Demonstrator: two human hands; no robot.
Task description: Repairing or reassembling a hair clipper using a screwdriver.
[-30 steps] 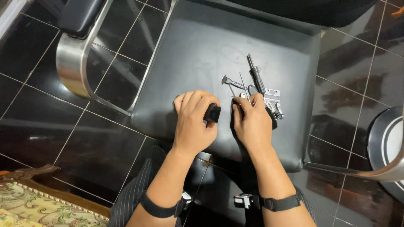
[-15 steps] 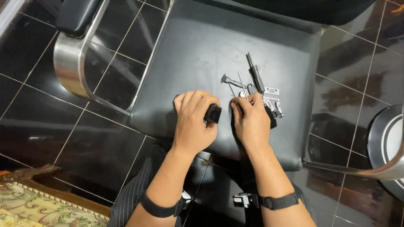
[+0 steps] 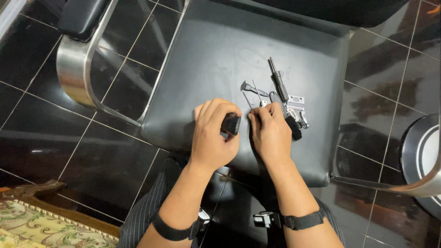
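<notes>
Since the earlier frames almost nothing has moved; both hands sit where they were on the black chair seat. Our left hand is curled around a small black block, mostly hidden under the fingers. Our right hand lies fingers-down just beside it; whether it pinches anything we cannot tell. Touching its fingertips lies a cluster of small metal parts with a dark screwdriver, too tangled to sort out. The chrome armrest stands left.
</notes>
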